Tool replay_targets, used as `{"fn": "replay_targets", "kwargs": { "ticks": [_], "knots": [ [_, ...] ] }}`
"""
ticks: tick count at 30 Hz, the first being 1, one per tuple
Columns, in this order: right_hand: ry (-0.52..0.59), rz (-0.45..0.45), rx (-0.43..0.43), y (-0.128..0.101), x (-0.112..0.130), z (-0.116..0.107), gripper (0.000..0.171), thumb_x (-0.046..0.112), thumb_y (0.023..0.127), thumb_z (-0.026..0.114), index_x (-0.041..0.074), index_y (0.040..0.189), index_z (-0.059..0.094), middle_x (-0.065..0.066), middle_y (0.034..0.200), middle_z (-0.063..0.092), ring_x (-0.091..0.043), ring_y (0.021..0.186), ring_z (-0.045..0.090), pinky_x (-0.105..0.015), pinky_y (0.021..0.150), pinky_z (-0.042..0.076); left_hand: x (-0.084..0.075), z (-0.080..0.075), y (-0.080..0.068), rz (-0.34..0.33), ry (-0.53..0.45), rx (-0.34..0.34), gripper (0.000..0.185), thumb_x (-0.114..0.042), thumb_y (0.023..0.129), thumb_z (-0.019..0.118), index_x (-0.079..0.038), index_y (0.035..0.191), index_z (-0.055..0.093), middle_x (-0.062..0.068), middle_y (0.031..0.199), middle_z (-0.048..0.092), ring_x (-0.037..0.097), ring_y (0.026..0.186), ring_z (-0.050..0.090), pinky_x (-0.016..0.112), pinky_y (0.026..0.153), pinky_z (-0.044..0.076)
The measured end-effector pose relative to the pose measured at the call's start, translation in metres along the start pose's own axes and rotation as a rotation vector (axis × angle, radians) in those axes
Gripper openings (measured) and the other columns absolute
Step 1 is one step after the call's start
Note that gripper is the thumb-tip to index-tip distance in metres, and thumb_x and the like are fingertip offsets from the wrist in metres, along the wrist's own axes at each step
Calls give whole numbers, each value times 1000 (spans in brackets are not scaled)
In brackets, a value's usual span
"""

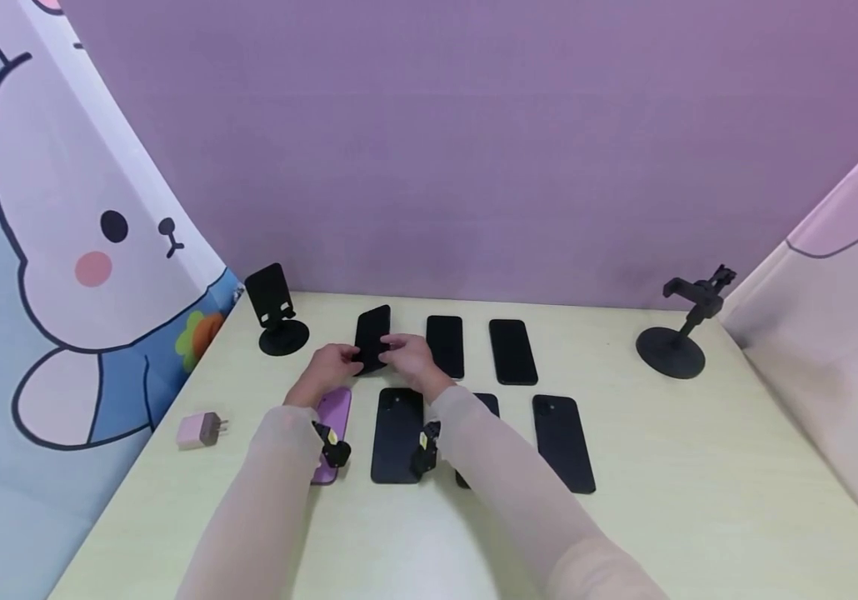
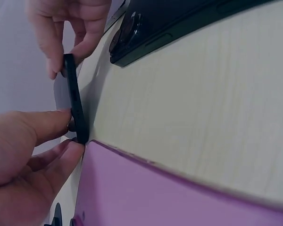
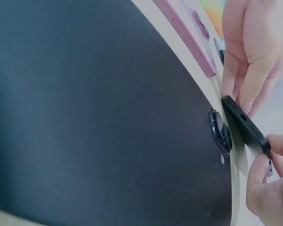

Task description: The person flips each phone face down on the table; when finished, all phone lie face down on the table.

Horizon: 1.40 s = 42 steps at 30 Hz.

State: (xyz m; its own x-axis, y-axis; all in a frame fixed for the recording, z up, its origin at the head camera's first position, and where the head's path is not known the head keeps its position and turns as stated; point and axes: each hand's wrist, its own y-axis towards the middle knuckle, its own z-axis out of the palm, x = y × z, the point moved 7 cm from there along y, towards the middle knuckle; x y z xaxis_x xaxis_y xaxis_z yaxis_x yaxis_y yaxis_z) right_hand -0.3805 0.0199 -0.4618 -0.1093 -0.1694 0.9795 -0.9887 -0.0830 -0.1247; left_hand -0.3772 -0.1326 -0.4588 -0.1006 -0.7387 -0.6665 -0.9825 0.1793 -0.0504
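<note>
Here, a slim black phone [image 1: 372,338] stands tilted on its lower edge at the left end of the back row on the table [image 1: 699,467], lifted off the surface. It is dark and glossy, with a port slot in its bottom edge. The left hand [image 1: 330,367] pinches its lower left edge between thumb and curled fingers [image 2: 61,160]. The right hand [image 1: 412,357] pinches the opposite edge, fingers bent round it. A purple phone [image 1: 333,417] lies just below the left hand.
</note>
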Motion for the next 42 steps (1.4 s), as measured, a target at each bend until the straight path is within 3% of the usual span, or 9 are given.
{"fn": "replay_targets", "kwargs": {
  "ticks": [7, 16, 20, 30, 42],
  "knots": [
    [160, 4, 7, 0, 1, 0, 37, -4, 87, 66, -2, 124, 65, -18, 117, 61, -18, 88, 60, -28, 77, 52, -7, 2, -1, 37, -26, -14, 39, -14, 95, 60, 7, 127, 59, 24, 117, 64, 36, 110, 59, 46, 95, 45],
    [359, 7, 40, -2, 1, 0, 41, -4, 92, 62, -6, 133, 54, -25, 126, 56, -27, 104, 62, -36, 90, 50, -15, 5, 0, 46, -141, -23, 41, -15, 98, 57, 2, 134, 55, 21, 124, 61, 32, 105, 63, 41, 84, 51],
    [374, 9, 47, -3, 2, 0, 38, -3, 93, 61, -4, 131, 56, -23, 126, 57, -30, 109, 60, -35, 91, 50, -15, 7, -1, 2, -230, -18, 43, -16, 99, 55, -1, 140, 51, 25, 127, 58, 31, 98, 65, 38, 81, 53],
    [435, -16, 68, -3, 6, 1, 38, -11, 94, 53, -10, 133, 52, -26, 123, 57, -29, 109, 59, -33, 91, 50, -21, 10, -4, -37, -527, -33, 45, -13, 101, 50, -5, 145, 46, 28, 130, 55, 37, 107, 62, 40, 85, 53],
    [304, -29, 129, -6, 2, 4, 37, -5, 96, 53, -5, 133, 55, -21, 117, 61, -27, 99, 63, -38, 89, 51, -19, 14, -6, -53, -750, -55, 48, -8, 100, 46, -9, 148, 43, 29, 121, 56, 35, 103, 64, 39, 86, 53]
  ]
}}
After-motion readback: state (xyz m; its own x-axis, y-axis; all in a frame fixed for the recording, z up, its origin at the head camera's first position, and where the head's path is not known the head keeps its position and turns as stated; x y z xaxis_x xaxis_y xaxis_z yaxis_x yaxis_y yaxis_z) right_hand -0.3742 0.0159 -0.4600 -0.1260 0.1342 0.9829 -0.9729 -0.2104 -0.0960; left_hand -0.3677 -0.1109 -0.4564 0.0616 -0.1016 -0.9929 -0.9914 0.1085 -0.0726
